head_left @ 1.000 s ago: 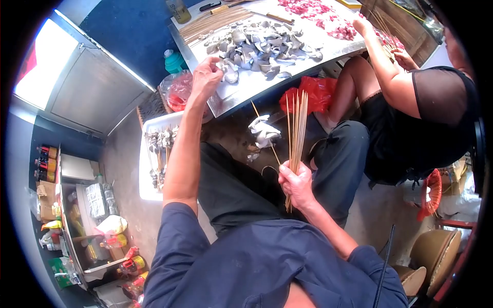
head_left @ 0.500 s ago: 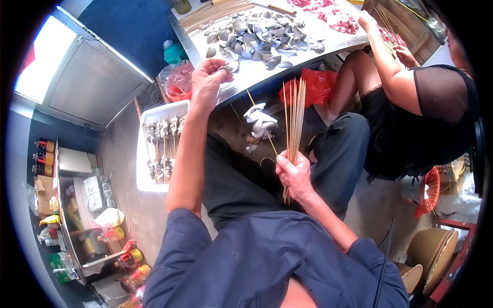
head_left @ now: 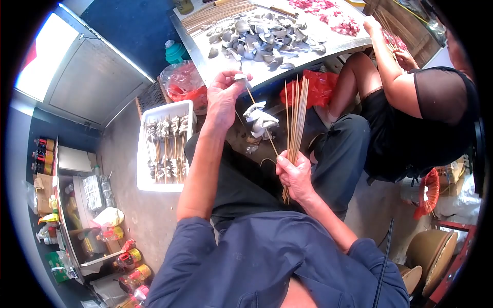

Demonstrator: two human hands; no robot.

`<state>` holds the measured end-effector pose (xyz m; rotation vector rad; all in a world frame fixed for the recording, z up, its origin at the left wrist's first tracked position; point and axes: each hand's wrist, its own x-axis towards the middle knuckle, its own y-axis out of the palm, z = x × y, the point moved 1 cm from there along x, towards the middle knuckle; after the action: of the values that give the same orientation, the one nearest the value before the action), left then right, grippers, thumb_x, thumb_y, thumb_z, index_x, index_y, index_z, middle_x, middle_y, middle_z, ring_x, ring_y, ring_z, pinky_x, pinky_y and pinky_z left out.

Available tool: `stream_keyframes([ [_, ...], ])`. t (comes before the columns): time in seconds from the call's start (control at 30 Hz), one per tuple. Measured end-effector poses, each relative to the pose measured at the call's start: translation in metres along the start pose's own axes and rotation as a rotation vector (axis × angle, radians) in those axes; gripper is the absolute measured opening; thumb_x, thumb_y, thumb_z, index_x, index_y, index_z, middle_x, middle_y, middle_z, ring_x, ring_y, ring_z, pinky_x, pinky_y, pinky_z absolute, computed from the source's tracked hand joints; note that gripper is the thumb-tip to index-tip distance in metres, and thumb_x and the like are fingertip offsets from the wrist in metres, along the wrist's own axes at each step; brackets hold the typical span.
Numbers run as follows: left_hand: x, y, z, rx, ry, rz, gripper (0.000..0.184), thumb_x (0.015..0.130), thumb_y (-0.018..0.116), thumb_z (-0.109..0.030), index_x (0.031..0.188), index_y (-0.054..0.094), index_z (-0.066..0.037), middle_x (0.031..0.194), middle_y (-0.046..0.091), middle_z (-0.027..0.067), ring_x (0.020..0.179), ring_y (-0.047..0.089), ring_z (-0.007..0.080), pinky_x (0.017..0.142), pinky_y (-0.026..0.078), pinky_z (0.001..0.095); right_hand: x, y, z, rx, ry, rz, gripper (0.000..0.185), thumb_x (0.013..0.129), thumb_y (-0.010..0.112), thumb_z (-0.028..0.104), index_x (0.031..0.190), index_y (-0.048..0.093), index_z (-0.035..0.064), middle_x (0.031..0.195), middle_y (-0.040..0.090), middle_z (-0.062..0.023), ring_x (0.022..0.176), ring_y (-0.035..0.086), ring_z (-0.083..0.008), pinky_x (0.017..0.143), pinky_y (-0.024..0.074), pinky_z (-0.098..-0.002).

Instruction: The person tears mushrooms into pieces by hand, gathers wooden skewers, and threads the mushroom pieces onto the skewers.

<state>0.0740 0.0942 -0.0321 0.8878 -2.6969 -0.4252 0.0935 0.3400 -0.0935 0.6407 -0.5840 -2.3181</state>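
My left hand (head_left: 224, 100) pinches a pale grey oyster mushroom piece (head_left: 240, 77) at the tip of a slanted bamboo skewer. White-grey mushroom pieces (head_left: 262, 119) are threaded partway along that skewer. My right hand (head_left: 295, 178) is closed round its lower end, together with an upright bundle of bare bamboo skewers (head_left: 296, 115). Beyond my left hand, a heap of grey mushroom pieces (head_left: 262, 38) lies on the metal-edged table (head_left: 208, 66).
A white tray (head_left: 145, 186) of filled skewers (head_left: 167, 128) sits on the floor at left. Red meat pieces (head_left: 334, 18) and loose skewers (head_left: 210, 18) lie on the table. A seated co-worker (head_left: 426, 113) handles skewers at right. A red plastic bag (head_left: 321, 87) hangs under the table edge.
My left hand has moved right and slightly down from the table edge, bringing a mushroom piece to the skewer tip. My right hand has stayed almost still.
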Motion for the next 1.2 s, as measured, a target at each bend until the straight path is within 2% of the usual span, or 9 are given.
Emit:
stream_keyframes([
  [0.13, -0.003, -0.003, 0.005, 0.069, 0.035, 0.031, 0.018, 0.089, 0.061, 0.001, 0.105, 0.06, -0.005, 0.102, 0.069, 0.0116, 0.092, 0.067, 0.0185, 0.075, 0.052, 0.026, 0.0, 0.0, 0.0, 0.012, -0.007, 0.007, 0.011, 0.091, 0.065, 0.014, 0.091, 0.057, 0.0074, 0.064, 0.057, -0.0019, 0.042, 0.039, -0.0029, 0.038, 0.0278, -0.0173],
  [0.23, -0.011, 0.002, 0.007, -0.09, -0.006, 0.039, 0.014, 0.088, 0.063, 0.002, 0.099, 0.061, -0.006, 0.099, 0.069, 0.0101, 0.09, 0.065, 0.0141, 0.069, 0.051, 0.0241, 0.0, 0.0, 0.0, 0.025, -0.008, 0.003, 0.011, 0.091, 0.065, 0.014, 0.091, 0.057, 0.0074, 0.064, 0.057, -0.0019, 0.042, 0.039, -0.003, 0.037, 0.0275, -0.0173],
  [0.33, -0.016, 0.006, 0.008, -0.158, -0.019, 0.053, 0.016, 0.087, 0.063, 0.005, 0.1, 0.06, -0.004, 0.104, 0.068, 0.0119, 0.094, 0.067, 0.0179, 0.069, 0.054, 0.0252, 0.001, -0.002, -0.001, 0.027, -0.002, -0.006, 0.011, 0.091, 0.065, 0.013, 0.091, 0.057, 0.0074, 0.064, 0.057, -0.002, 0.041, 0.039, -0.003, 0.037, 0.0271, -0.0174],
  [0.53, -0.022, 0.012, 0.004, -0.221, 0.027, 0.082, 0.012, 0.089, 0.06, 0.004, 0.099, 0.056, -0.001, 0.105, 0.065, 0.0175, 0.093, 0.068, 0.0284, 0.082, 0.057, 0.0337, 0.003, -0.004, -0.004, 0.017, 0.015, -0.008, 0.009, 0.092, 0.063, 0.012, 0.093, 0.054, 0.0071, 0.065, 0.057, -0.004, 0.039, 0.036, -0.0035, 0.036, 0.0262, -0.0176],
  [0.6, -0.022, 0.006, 0.001, -0.436, -0.052, 0.171, 0.016, 0.09, 0.06, -0.002, 0.106, 0.055, 0.001, 0.11, 0.064, 0.0217, 0.099, 0.066, 0.0354, 0.086, 0.057, 0.0382, 0.004, -0.006, -0.004, 0.02, 0.018, -0.007, 0.009, 0.092, 0.063, 0.012, 0.092, 0.055, 0.007, 0.065, 0.057, -0.0039, 0.039, 0.036, -0.0035, 0.036, 0.0259, -0.0176],
  [0.7, -0.02, 0.006, 0.004, -0.384, -0.06, 0.07, 0.007, 0.092, 0.058, -0.002, 0.098, 0.055, 0.001, 0.104, 0.065, 0.0188, 0.095, 0.068, 0.0335, 0.083, 0.058, 0.0375, 0.004, -0.006, -0.004, 0.019, 0.025, -0.005, 0.01, 0.091, 0.064, 0.013, 0.092, 0.056, 0.0072, 0.065, 0.057, -0.003, 0.04, 0.037, -0.003, 0.036, 0.0262, -0.0171],
  [0.93, -0.02, -0.001, 0.009, -0.291, -0.016, 0.049, 0.006, 0.092, 0.059, -0.004, 0.095, 0.056, 0.0, 0.106, 0.065, 0.0218, 0.098, 0.067, 0.0358, 0.086, 0.058, 0.0392, 0.002, -0.006, -0.005, 0.004, 0.035, -0.009, 0.012, 0.09, 0.066, 0.014, 0.091, 0.057, 0.0072, 0.064, 0.057, -0.0022, 0.041, 0.039, -0.0027, 0.037, 0.0271, -0.0169],
  [1.1, -0.025, -0.006, 0.016, -0.225, -0.152, 0.046, 0.005, 0.09, 0.06, -0.002, 0.093, 0.057, 0.001, 0.104, 0.066, 0.0212, 0.098, 0.067, 0.035, 0.086, 0.058, 0.0413, 0.002, -0.005, -0.005, -0.01, 0.024, -0.02, 0.011, 0.091, 0.065, 0.013, 0.09, 0.057, 0.007, 0.063, 0.057, -0.0021, 0.041, 0.039, -0.0028, 0.037, 0.0268, -0.0173],
  [1.2, -0.036, -0.004, 0.02, -0.089, -0.205, 0.084, 0.003, 0.089, 0.062, -0.002, 0.088, 0.06, 0.0, 0.099, 0.068, 0.0211, 0.095, 0.068, 0.028, 0.087, 0.054, 0.0369, 0.001, -0.006, -0.005, 0.004, 0.032, -0.036, 0.009, 0.091, 0.065, 0.012, 0.09, 0.057, 0.007, 0.063, 0.057, -0.002, 0.041, 0.038, -0.0027, 0.037, 0.0265, -0.0175],
])
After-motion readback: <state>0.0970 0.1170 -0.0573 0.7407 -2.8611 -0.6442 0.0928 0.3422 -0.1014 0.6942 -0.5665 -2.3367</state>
